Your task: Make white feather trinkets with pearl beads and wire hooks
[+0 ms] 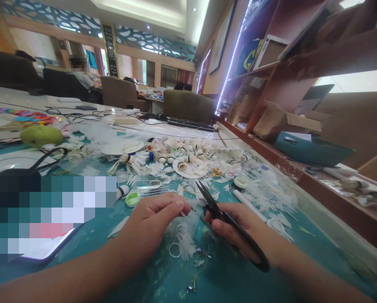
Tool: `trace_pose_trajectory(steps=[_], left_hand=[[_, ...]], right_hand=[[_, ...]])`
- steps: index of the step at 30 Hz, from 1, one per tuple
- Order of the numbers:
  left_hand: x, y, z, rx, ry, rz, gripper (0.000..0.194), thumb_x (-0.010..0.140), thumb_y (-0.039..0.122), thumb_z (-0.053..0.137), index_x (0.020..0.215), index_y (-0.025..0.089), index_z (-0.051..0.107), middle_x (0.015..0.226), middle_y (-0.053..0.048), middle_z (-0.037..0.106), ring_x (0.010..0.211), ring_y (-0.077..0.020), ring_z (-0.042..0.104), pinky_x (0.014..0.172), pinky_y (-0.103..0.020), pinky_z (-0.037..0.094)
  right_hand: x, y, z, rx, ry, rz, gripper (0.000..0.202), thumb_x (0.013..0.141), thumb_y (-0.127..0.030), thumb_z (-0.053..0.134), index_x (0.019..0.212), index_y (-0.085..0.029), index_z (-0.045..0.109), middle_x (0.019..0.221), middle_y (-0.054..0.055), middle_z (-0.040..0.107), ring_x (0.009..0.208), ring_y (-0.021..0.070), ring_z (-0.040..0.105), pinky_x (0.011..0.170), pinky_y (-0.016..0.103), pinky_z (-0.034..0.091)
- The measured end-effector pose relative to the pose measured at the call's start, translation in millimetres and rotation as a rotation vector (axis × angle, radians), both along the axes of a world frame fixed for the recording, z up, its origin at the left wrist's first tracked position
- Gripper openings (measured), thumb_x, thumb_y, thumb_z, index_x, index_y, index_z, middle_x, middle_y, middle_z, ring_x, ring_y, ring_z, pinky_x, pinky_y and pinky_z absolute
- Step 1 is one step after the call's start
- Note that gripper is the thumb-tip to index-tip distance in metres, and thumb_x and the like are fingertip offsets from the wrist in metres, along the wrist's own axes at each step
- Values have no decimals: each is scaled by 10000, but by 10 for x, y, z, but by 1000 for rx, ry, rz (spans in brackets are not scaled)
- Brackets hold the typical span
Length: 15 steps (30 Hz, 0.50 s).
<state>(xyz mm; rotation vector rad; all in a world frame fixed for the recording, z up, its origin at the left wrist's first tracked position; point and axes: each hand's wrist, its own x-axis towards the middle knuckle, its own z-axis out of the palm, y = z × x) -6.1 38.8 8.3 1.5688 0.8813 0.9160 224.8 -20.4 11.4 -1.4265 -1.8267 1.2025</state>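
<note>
My right hand [239, 225] grips black-handled scissors [212, 202], their dark blades pointing up and away, nearly closed. Left of them, my left hand [159, 214] is closed in a pinch; a small whitish bit shows at its fingertips, too small to name. Below the fingertips lies a bunch of translucent white strips [185, 244], with a thin metal ring [175, 250] beside it. Nearer to me are small metal fittings [191, 288] on a yellowish cord. The teal mat [137, 273] lies under both hands.
Shuttlecocks [133, 160], feather scraps [270, 200] and a white paper plate [190, 167] crowd the mat ahead. A lit phone [46, 248], partly blurred out, is at left. Farther off are a green fruit [42, 136], a keyboard [190, 124], a teal box [311, 149] and a seated person [81, 78].
</note>
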Motion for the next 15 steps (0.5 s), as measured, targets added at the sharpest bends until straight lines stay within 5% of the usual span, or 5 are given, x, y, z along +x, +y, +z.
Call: trace_pose_trajectory(steps=[15], left_hand=[[17,-17,27,13,6,28,292,847,410,639,627,265,763,807,-67,765,868,-304,662,883,-395,487]], right_hand=[[-46,-10,4,49,-106,-42,360,982,-503,613,806,-208,507,636,-59,428,527,94,394,461,217,290]])
